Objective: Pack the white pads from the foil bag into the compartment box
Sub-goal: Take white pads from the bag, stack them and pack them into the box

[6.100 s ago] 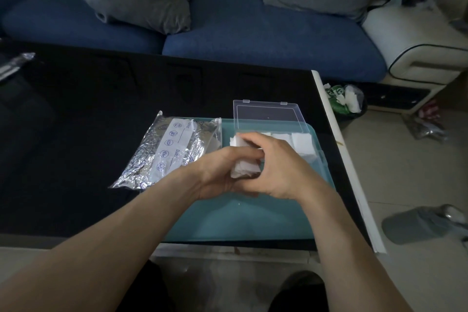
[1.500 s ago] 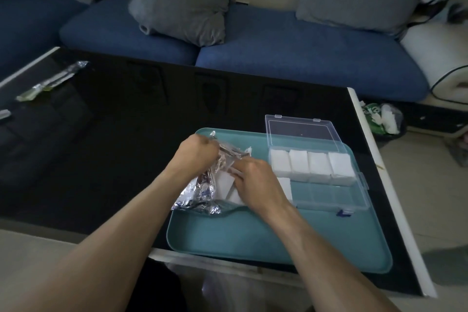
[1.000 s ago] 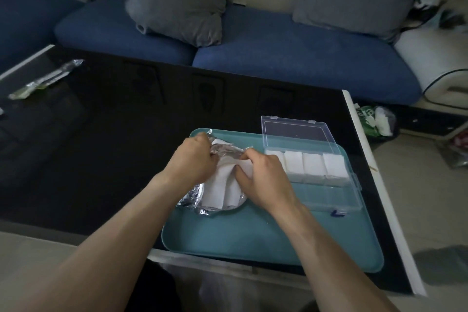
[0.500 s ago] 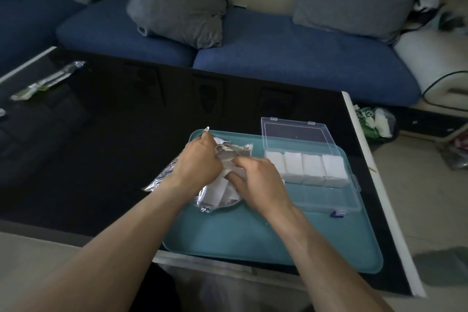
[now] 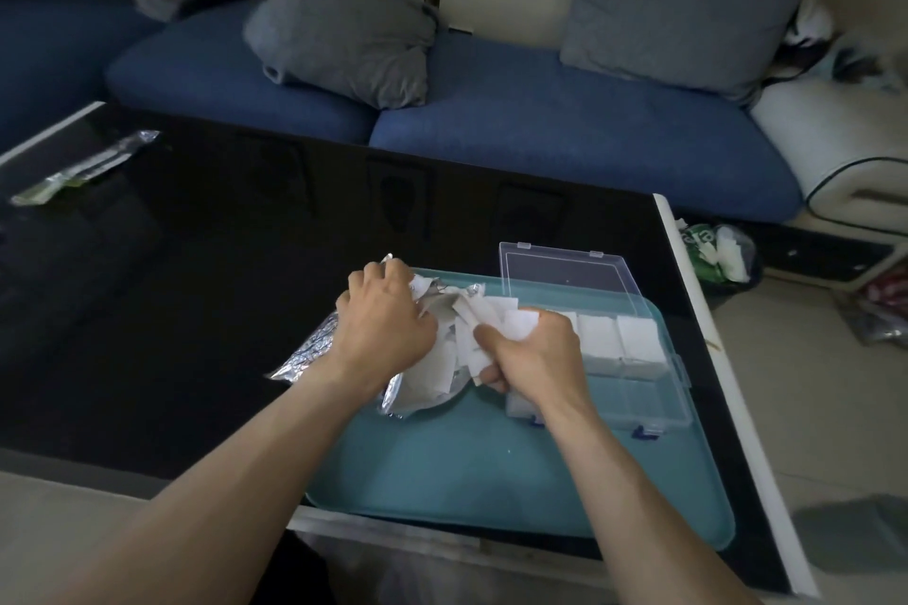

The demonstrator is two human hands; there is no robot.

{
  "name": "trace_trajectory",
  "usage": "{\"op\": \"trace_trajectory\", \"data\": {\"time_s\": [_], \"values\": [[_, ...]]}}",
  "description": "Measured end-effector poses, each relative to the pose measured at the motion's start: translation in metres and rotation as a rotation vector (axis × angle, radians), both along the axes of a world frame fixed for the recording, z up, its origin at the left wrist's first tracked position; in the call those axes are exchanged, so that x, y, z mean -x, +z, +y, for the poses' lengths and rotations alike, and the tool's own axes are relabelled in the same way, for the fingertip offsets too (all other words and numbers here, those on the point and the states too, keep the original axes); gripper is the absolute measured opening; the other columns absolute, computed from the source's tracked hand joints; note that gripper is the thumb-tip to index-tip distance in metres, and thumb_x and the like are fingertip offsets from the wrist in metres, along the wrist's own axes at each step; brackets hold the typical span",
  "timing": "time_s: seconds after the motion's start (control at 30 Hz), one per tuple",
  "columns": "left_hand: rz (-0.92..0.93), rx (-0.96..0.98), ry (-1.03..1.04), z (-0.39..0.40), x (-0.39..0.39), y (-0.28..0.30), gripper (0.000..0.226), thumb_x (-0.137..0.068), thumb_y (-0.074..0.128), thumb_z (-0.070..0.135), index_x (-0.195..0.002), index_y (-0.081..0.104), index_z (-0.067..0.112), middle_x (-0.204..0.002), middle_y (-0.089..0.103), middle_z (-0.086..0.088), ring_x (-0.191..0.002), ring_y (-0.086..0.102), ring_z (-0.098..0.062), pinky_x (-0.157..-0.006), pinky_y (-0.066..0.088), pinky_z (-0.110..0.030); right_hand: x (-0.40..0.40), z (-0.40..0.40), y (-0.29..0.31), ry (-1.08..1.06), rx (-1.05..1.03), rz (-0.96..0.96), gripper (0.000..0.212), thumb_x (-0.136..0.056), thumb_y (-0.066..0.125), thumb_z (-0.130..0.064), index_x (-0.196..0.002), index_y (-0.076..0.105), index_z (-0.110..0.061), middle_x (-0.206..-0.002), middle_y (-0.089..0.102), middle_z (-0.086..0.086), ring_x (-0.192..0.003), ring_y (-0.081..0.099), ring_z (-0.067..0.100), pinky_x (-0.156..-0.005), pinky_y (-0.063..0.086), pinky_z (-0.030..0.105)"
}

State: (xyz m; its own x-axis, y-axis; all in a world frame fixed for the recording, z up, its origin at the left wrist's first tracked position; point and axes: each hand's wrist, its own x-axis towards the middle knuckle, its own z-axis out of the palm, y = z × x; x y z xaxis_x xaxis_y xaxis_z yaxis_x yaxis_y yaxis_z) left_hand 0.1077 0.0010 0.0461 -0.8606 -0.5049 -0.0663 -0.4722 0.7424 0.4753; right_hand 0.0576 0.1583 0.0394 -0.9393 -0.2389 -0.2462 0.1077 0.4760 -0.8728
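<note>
Left hand [image 5: 388, 324]: I see its grip clamped on the mouth of the foil bag [image 5: 314, 351], which lies across the left rim of the teal tray [image 5: 491, 472].
Right hand [image 5: 533, 351]: fingers curled tight around a bunch of white pads [image 5: 496, 322], just right of the bag's mouth.
Compartment box [image 5: 648, 400]: on the tray, clear lid thrown back; I count pads filling the far row, near-right cells bare.
Tabletop [image 5: 196, 270]: black and glossy, a thin wrapper [image 5: 83, 167] at its far left.
</note>
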Motion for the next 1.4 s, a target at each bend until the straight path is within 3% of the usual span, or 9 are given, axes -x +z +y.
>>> {"op": "trace_trajectory", "data": {"time_s": [0.2,0.4,0.6,0.73,0.83,0.93,1.17,1.3,1.4], "values": [[0.329,-0.082,-0.116,0.016,-0.003,0.006,0.047,-0.084,0.064,0.032,-0.127,0.054,0.015,-0.127,0.050,-0.003,-0.122,0.039,-0.021,-0.100,0.035,-0.028,0.005,0.017,0.008,-0.085,0.108,-0.200,0.026,-0.085,0.076,-0.016,-0.098,0.067,0.005,-0.066,0.073,0.018,-0.052,0.070,0.023,-0.049,0.057,0.029],[0.695,-0.315,-0.092,0.043,-0.007,0.025,0.003,-0.087,0.064,0.016,-0.090,0.065,0.017,-0.080,0.061,0.009,-0.072,0.056,-0.006,-0.063,0.044,-0.018,0.011,0.044,0.025,-0.160,0.344,-0.173,0.018,-0.085,0.079,-0.019,-0.096,0.071,-0.007,-0.079,0.077,0.009,-0.054,0.067,0.022,-0.048,0.052,0.029],[0.437,-0.872,-0.071,0.064,0.002,0.017,0.041,-0.089,0.071,0.040,-0.120,0.059,0.016,-0.102,0.069,0.003,-0.084,0.066,-0.003,-0.069,0.050,-0.014,-0.003,0.052,0.034,0.019,0.389,-0.207,0.023,-0.086,0.077,-0.027,-0.101,0.075,-0.010,-0.079,0.075,0.011,-0.056,0.065,0.019,-0.052,0.049,0.029],[0.301,-1.360,-0.113,0.067,0.009,0.009,0.042,-0.100,0.056,0.035,-0.119,0.061,-0.003,-0.085,0.065,-0.017,-0.055,0.060,-0.021,-0.055,0.045,-0.031,-0.015,0.047,0.035,0.068,0.435,-0.265,0.020,-0.089,0.074,-0.018,-0.103,0.072,-0.005,-0.079,0.074,0.015,-0.058,0.066,0.020,-0.052,0.051,0.028],[0.279,-1.423,-0.028,0.070,0.012,0.009,0.041,-0.105,0.046,0.030,-0.123,0.061,-0.004,-0.094,0.065,-0.021,-0.048,0.056,-0.017,-0.049,0.044,-0.027,-0.016,0.045,0.035,0.005,0.509,-0.314,0.013,-0.092,0.070,-0.012,-0.102,0.073,-0.006,-0.080,0.074,0.012,-0.061,0.067,0.020,-0.052,0.052,0.026],[0.302,-1.466,0.063,0.075,0.011,0.011,0.044,-0.106,0.042,0.026,-0.124,0.054,-0.013,-0.077,0.066,-0.015,-0.046,0.056,-0.019,-0.048,0.047,-0.029,-0.014,0.047,0.033,-0.004,0.509,-0.353,0.020,-0.096,0.067,-0.021,-0.105,0.073,-0.004,-0.087,0.076,0.018,-0.073,0.069,0.025,-0.062,0.057,0.029],[0.412,-1.528,0.311,0.076,0.015,0.008,0.041,-0.108,0.035,0.020,-0.116,0.061,-0.010,-0.096,0.074,-0.022,-0.085,0.074,-0.031,-0.076,0.061,-0.043,-0.009,0.051,0.029,-0.154,0.450,-0.235,0.038,-0.107,0.045,-0.032,-0.098,0.074,-0.009,-0.070,0.072,0.008,-0.059,0.066,0.014,-0.068,0.058,0.031],[0.363,-1.519,0.288,0.079,0.013,0.010,0.028,-0.107,0.040,0.016,-0.116,0.054,-0.006,-0.094,0.072,-0.020,-0.073,0.074,-0.027,-0.071,0.062,-0.044,0.001,0.062,0.032,-0.210,0.357,-0.112,0.029,-0.101,0.058,-0.036,-0.090,0.078,-0.018,-0.077,0.075,0.001,-0.061,0.069,0.008,-0.078,0.058,0.037],[0.217,-1.505,0.188,0.083,0.009,0.009,0.024,-0.106,0.045,0.015,-0.118,0.053,-0.003,-0.088,0.072,-0.020,-0.062,0.070,-0.028,-0.055,0.060,-0.039,0.003,0.068,0.035,-0.228,0.358,-0.044,0.017,-0.084,0.079,-0.033,-0.089,0.076,-0.017,-0.078,0.077,-0.005,-0.071,0.073,0.009,-0.069,0.058,0.025]]}}
